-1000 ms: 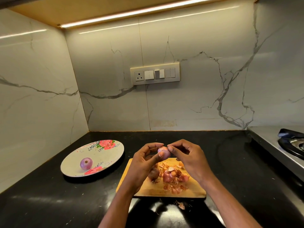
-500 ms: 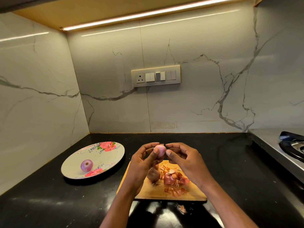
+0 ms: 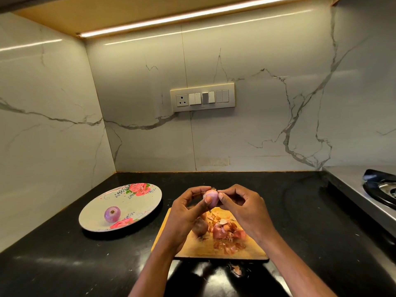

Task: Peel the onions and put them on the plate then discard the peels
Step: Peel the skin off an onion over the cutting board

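My left hand (image 3: 186,213) holds a small pinkish onion (image 3: 211,197) between thumb and fingers, above the wooden cutting board (image 3: 192,247). My right hand (image 3: 244,207) pinches at the onion's top and right side. A peeled purple onion (image 3: 112,214) lies on the floral plate (image 3: 137,202) at the left. An unpeeled brown onion (image 3: 200,228) sits on the board, partly hidden behind my left hand. A heap of onion peels (image 3: 227,232) lies on the board's middle.
The black counter (image 3: 64,264) runs to marble walls at the back and left. A stove burner (image 3: 381,189) sits on a steel top at the right. One stray peel (image 3: 237,270) lies on the counter in front of the board.
Both hands have stayed on the onion and turned it slightly between the fingers. The right fingertips have shifted to its top.
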Tool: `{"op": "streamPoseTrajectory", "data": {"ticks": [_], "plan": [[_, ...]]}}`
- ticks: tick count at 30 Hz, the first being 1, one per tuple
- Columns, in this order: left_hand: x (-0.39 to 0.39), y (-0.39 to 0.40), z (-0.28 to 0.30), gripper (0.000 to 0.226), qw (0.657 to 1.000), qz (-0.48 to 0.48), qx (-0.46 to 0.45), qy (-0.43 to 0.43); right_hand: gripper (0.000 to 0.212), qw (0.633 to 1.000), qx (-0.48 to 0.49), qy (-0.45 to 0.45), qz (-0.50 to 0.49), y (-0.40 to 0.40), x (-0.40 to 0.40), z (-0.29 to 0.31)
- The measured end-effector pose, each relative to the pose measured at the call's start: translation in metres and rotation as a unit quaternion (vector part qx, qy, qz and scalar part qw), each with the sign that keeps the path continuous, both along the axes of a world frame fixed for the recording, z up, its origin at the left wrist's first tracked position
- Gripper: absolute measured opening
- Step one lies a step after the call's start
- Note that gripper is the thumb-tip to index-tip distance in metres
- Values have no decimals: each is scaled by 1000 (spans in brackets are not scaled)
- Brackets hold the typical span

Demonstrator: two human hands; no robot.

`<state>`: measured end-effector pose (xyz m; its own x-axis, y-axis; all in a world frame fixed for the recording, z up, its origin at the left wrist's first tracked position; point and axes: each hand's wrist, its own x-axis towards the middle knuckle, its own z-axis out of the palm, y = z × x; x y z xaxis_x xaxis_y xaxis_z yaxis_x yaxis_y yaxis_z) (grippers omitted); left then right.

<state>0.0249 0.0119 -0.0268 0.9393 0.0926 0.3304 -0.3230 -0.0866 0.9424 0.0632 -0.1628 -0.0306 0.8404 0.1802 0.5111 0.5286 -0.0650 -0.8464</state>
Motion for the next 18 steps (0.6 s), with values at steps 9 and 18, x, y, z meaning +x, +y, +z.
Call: {"op": "streamPoseTrajectory", "data": {"ticks": [9, 18], "plan": [[0, 0, 0, 42, 1000, 0, -3, 2, 5, 999, 31, 23, 4, 1, 0, -2], [-2, -2, 2, 42, 1000, 12, 16, -3, 6, 1000, 10, 14, 0, 1, 0, -1]]}}
